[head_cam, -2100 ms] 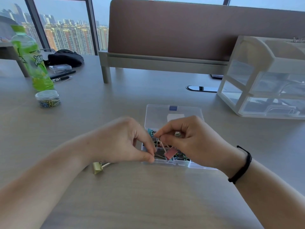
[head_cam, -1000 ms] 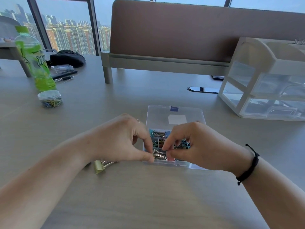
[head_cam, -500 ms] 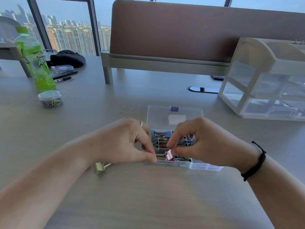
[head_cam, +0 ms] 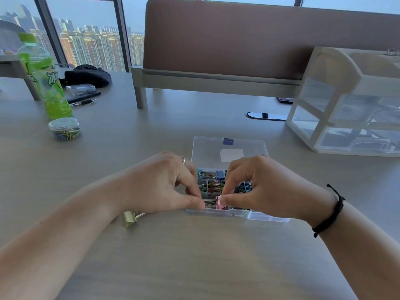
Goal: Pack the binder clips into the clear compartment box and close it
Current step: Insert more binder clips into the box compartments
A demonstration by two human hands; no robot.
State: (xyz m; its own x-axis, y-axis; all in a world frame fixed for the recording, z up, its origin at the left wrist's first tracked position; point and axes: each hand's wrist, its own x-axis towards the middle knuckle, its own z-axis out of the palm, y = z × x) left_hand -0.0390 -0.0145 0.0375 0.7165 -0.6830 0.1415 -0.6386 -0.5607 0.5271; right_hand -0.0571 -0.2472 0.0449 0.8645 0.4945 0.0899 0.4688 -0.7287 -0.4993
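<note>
Over near-left compartment of clear compartment box [head_cam: 268, 218]: right hand [head_cam: 266, 187] pinches pink binder clip [head_cam: 220, 205], seating it. Left hand [head_cam: 160, 185] pinches that clip's wire handles at box's near-left corner. Lid [head_cam: 207, 148] open, flat behind. Gold binder clip [head_cam: 129, 218] loose on desk [head_cam: 194, 256], beside left wrist.

Risks, my read:
- handles left proud of rim, lid won't latch
- wrist nudges gold clip away
- box light; push slides it

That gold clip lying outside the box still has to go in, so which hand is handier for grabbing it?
The left hand: the gold clip lies right beside its wrist, while the right hand pinches the pink clip over the box.
</note>
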